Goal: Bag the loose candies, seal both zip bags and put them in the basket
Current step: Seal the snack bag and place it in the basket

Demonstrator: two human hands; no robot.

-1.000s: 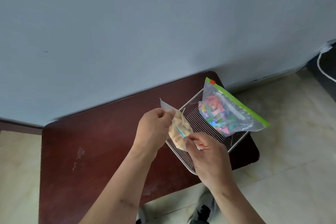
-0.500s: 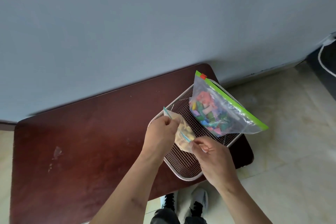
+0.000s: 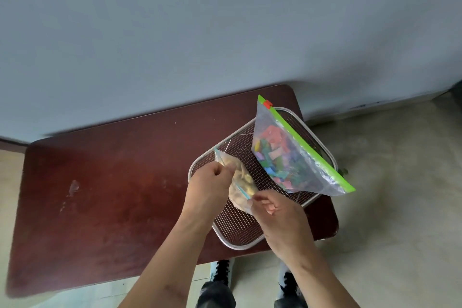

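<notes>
A small clear zip bag (image 3: 241,184) of pale yellow candies with a blue strip hangs over the wire mesh basket (image 3: 237,230) on the table's right end. My left hand (image 3: 208,189) pinches its upper left corner. My right hand (image 3: 277,215) pinches its lower right end at the blue strip. A larger zip bag (image 3: 287,157) with a green strip and an orange slider, filled with colourful candies, leans in the basket's far right part and sticks out over the rim.
The dark red-brown table (image 3: 112,195) stands against a grey-blue wall (image 3: 200,32). Pale tiled floor (image 3: 400,207) lies to the right and in front. My black shoes (image 3: 222,270) show below the table's front edge.
Both hands have carried the small bag down and to the right, from beside the basket's left rim to over its mesh. The view has shifted; the large bag stays in the basket.
</notes>
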